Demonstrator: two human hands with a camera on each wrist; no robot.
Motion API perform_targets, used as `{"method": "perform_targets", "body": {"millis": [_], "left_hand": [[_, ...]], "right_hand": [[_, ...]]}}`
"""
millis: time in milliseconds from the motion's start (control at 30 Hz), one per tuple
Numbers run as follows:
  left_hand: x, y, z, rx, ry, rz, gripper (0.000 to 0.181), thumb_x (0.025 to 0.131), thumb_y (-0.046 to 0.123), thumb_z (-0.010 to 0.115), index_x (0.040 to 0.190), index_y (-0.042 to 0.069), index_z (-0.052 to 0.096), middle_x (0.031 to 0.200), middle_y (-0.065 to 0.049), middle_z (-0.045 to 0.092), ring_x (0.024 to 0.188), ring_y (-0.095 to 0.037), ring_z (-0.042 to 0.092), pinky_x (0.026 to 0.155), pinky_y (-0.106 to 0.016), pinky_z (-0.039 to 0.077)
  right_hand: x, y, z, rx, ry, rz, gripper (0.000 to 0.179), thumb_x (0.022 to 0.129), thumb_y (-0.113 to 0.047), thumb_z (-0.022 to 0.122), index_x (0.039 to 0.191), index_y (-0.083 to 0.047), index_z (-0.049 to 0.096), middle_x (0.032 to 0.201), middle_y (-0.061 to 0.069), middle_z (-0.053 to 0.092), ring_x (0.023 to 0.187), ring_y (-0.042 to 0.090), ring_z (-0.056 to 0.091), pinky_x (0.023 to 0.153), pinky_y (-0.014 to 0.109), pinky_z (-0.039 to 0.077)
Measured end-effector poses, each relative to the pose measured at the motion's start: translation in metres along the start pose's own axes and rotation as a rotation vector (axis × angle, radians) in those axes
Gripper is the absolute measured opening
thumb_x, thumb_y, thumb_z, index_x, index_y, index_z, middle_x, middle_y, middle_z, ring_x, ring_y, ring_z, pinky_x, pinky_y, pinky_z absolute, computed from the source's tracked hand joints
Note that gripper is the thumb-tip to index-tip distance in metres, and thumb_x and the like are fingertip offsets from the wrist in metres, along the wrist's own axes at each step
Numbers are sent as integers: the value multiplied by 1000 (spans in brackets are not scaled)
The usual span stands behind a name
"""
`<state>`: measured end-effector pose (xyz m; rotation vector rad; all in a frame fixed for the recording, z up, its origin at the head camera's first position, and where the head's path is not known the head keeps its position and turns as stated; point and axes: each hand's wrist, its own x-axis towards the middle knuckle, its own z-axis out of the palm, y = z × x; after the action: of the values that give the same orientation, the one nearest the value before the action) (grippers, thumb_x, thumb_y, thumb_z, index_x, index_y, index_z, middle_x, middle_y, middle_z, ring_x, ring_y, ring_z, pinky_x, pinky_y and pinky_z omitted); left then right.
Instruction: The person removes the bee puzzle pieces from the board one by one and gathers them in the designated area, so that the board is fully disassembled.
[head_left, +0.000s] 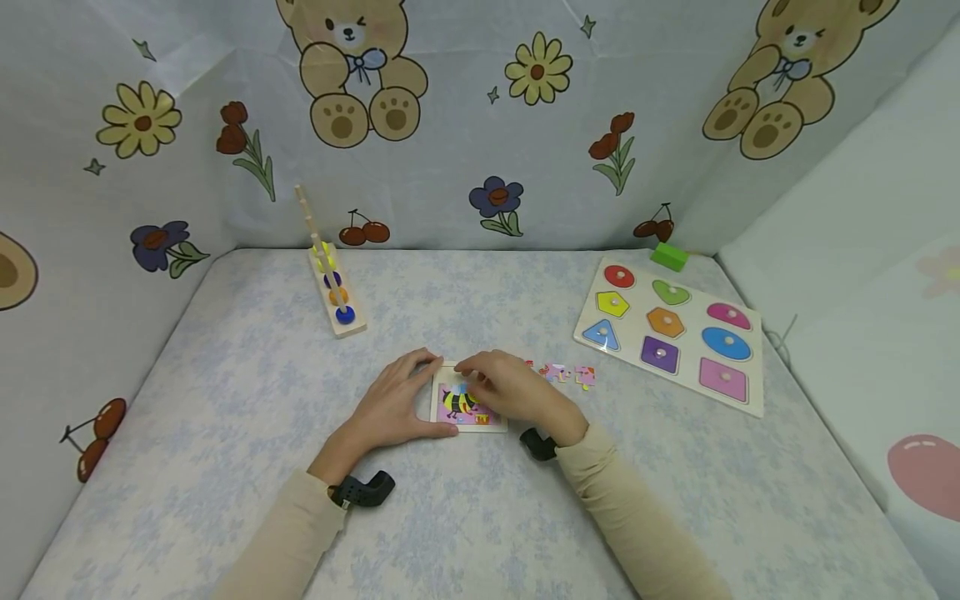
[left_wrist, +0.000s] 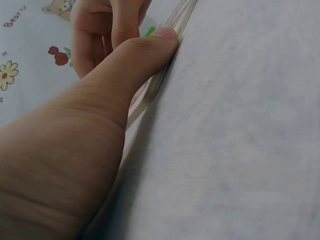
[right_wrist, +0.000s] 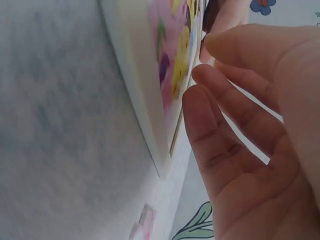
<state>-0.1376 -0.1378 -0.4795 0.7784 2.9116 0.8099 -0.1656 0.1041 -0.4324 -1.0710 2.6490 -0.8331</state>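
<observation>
A small square jigsaw puzzle (head_left: 467, 417) with a bee picture on pink lies in a pale wooden frame on the table. My left hand (head_left: 393, 400) spans its left side and holds it, thumb (left_wrist: 160, 42) against the near edge and fingers at the far edge. Over the puzzle's upper right part hovers my right hand (head_left: 513, 387), its fingers (right_wrist: 200, 115) loosely bent above the surface. Nothing shows between those fingers in the right wrist view. Loose puzzle pieces (head_left: 585, 377) lie just right of that hand, partly hidden behind it.
A wooden shape board (head_left: 686, 367) with colourful knobbed pieces lies at the right, a green block (head_left: 670, 257) behind it. At the back left stands a wooden stacker (head_left: 349, 328) with coloured beads and a leaning rod. A printed cloth with bears and flowers hangs behind the table.
</observation>
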Motion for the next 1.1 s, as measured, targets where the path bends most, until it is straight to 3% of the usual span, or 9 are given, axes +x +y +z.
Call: {"method": "perform_targets", "body": {"millis": [200, 400, 700, 967, 1100], "left_hand": [[-1, 1, -1, -3, 0, 2, 115, 73, 76, 78, 159, 10, 41, 159, -8, 39, 149, -30, 34, 120, -56, 32], [0, 0, 0, -3, -11, 1, 115, 74, 77, 77, 160, 10, 40, 159, -8, 38, 150, -30, 33, 120, -56, 31], [0, -1, 0, 4, -25, -10, 116, 74, 78, 76, 161, 11, 38, 161, -7, 36, 151, -29, 31, 122, -55, 30], [0, 0, -1, 2, -3, 10, 116, 74, 77, 76, 160, 9, 40, 159, -9, 38, 150, -31, 33, 119, -58, 32], [0, -1, -1, 2, -11, 6, 116, 74, 77, 77, 160, 10, 39, 160, -8, 37, 150, -30, 33, 120, -57, 31]], "right_hand": [[1, -4, 4, -19, -25, -12, 30, 98, -9, 67, 128, -2, 70, 117, 8, 73, 91, 15, 61, 84, 31, 55], [2, -6, 7, -27, -33, -50, 29, 97, -7, 69, 125, -2, 71, 120, 9, 73, 105, 20, 66, 94, 37, 55], [1, -8, 11, -69, -37, -48, 32, 98, -11, 69, 130, -8, 70, 123, 7, 69, 111, 21, 64, 95, 37, 55], [0, -8, 13, -75, -34, -64, 35, 98, -12, 70, 133, -8, 69, 124, 7, 65, 96, 16, 61, 83, 30, 54], [0, -7, 13, -76, -40, -71, 35, 99, -13, 69, 134, -10, 69, 126, 8, 64, 98, 16, 61, 85, 31, 54]]}}
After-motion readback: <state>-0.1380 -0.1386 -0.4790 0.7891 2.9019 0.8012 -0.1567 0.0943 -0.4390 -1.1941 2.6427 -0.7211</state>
